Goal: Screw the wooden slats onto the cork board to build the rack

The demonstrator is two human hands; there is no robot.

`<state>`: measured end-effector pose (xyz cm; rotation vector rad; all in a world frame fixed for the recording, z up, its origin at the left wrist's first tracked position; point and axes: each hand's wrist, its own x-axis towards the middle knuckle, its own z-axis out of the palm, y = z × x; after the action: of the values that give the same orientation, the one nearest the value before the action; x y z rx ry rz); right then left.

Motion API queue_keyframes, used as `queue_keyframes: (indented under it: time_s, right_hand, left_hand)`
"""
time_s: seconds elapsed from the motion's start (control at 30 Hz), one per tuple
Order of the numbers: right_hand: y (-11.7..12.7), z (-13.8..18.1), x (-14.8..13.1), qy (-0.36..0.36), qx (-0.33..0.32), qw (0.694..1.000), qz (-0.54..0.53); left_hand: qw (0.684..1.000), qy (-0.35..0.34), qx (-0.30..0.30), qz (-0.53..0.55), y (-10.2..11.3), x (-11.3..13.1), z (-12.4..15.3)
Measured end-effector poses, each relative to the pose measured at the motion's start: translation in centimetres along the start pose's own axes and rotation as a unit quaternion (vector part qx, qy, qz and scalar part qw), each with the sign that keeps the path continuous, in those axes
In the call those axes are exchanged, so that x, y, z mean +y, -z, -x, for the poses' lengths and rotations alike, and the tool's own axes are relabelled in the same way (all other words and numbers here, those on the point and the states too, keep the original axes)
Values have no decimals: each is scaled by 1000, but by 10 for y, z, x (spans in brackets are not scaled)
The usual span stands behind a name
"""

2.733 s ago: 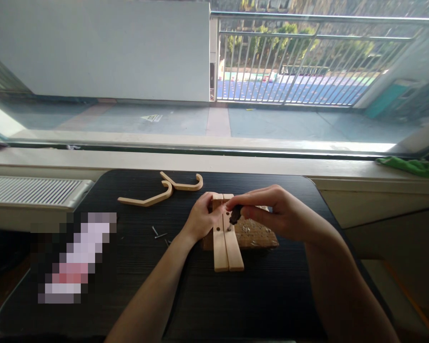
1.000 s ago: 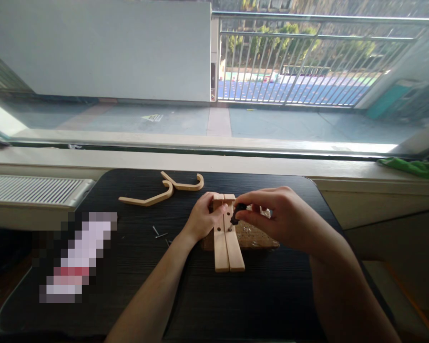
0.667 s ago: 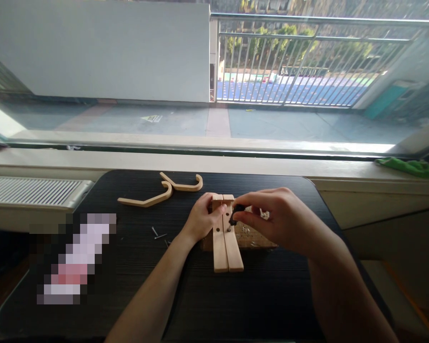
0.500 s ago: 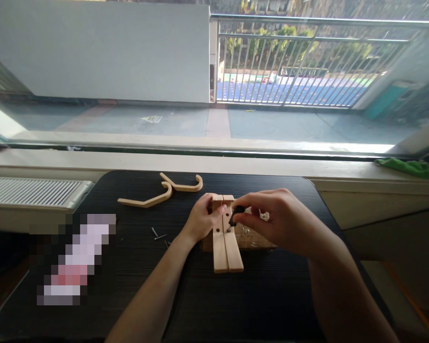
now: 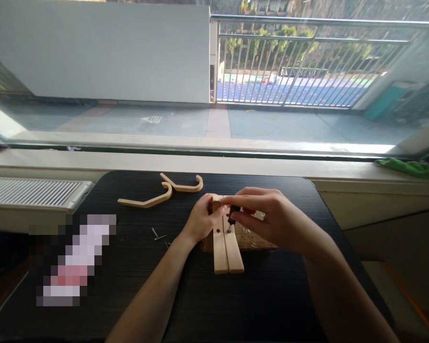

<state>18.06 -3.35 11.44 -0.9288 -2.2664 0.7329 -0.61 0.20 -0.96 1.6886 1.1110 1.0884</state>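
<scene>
Two pale wooden strips (image 5: 228, 252) lie side by side on the black table (image 5: 236, 305), their far ends resting on a brown perforated board (image 5: 252, 240). My left hand (image 5: 200, 220) is closed around the far end of the left strip and holds it steady. My right hand (image 5: 268, 216) pinches a small black tool (image 5: 231, 215) whose tip stands in a hole of the right strip. A second hole shows in the left strip beside it.
Two curved wooden hooks (image 5: 153, 197) lie at the table's far left. A couple of small screws (image 5: 159, 234) lie left of my left wrist. A blurred patch (image 5: 73, 259) covers the table's left side. A radiator grille (image 5: 32, 190) and a green cloth (image 5: 409, 166) flank the windowsill.
My right hand has turned and shifted slightly left over the black tool, its fingers now curled closer above the strips. The strips and my left hand have stayed put.
</scene>
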Motion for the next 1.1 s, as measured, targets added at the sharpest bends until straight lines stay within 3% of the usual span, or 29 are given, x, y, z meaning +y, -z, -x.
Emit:
queue_keyframes:
  time_s: [0.4,1.1]
  right_hand:
    - [5,3,4,-12,-21,998,-62]
    - [5,3,4,-30,-9,999,-8]
  left_hand:
    - [1000,-1,1,4,0,-2,0]
    - [1000,2,-4,13,0,-3,0]
